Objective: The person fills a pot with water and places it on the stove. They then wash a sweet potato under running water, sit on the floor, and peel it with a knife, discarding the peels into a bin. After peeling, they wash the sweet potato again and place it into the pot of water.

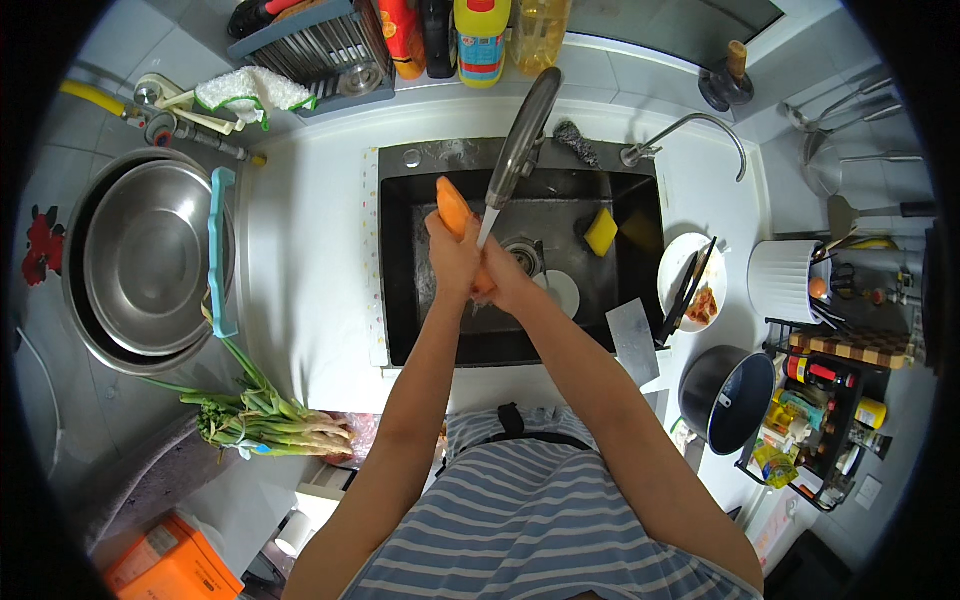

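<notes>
A peeled-looking orange carrot point(452, 206) slants over the black sink point(397, 285), its upper end pointing away from me. My left hand point(452, 253) is closed around its middle. Against it, my right hand point(504, 268) grips the lower part, which mostly hides behind the fingers. From the grey pull-out faucet point(517, 142) a stream of water point(488, 223) runs down onto my hands and the carrot. Beyond my right wrist, a small white dish point(562, 291) lies on the sink floor near the drain point(523, 256).
A yellow sponge point(601, 232) lies inside the sink. At its right corner rests a broad metal blade point(634, 341), near a plate point(679, 251) with black chopsticks and food scraps. A dark pot point(724, 401) stands farther right. Steel basins point(150, 255) and spring onions point(262, 420) are on the left.
</notes>
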`<state>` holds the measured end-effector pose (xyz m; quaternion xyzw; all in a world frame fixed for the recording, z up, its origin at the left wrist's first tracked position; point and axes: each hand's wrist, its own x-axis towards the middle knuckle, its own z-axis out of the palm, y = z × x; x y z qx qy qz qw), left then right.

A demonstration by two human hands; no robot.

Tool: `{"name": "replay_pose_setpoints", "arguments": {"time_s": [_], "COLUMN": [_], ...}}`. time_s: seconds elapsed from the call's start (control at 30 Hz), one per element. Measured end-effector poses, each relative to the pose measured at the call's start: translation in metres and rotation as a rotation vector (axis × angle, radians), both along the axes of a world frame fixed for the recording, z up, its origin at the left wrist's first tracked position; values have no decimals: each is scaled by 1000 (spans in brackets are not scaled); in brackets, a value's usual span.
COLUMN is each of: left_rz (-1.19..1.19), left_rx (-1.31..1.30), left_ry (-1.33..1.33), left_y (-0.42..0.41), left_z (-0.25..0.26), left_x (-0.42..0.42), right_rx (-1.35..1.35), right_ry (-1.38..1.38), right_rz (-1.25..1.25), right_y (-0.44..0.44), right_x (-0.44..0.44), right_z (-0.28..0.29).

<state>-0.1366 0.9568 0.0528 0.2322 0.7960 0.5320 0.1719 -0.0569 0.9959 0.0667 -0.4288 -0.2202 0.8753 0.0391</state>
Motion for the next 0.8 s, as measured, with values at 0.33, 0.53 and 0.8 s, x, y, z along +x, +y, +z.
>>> {"name": "replay_pose_setpoints", "arguments": {"time_s": [0.33,0.53,0.8], "left_rz": [23,-109,-448], "left_rx": [302,396,248], "left_ry": [-1265,-1155,-489], "left_y": [9,9,-29], "left_z": [-16,24,33], "left_x": [-37,-28,12], "right_rx": [-237,-283,-132], "right_ry": [184,227,22], "right_rz": [214,90,-84], "right_y": [-18,-22,-3], "right_x": [62,68,48], "right_z": [5,0,-12]}}
